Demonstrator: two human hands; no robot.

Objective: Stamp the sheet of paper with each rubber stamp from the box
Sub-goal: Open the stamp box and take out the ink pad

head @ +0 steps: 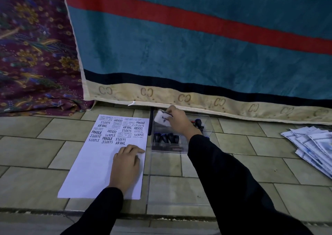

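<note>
The left hand (125, 164) is lying flat on the sheet of paper (93, 171), fingers spread a little, holding it down on the tiled floor (233, 171). The top part of the paper is already filling with printed words like SAMPLE and FRAGILE, while the lower part is bare.

The right hand (179, 121) is reaching into the clear box (167, 149), which is sitting just beside the paper at 3 o'clock. It is pinching a small white thing with dark letters (162, 119) at the far end of the box. I cannot tell if it is an ink pad or a lid. Four dark rubber stamps (166, 137) are lying in a row near the front of the box, and more handles (198, 122) are showing behind the wrist.

It looks like the person is between stamps. Next, a stamp likely needs picking, inking and pressing on the blank part.

The hanging blue blanket (197, 46) is close behind the box at 12 o'clock. A pile of papers (312, 144) is lying well apart at 3 o'clock. The floor near the person is open.
</note>
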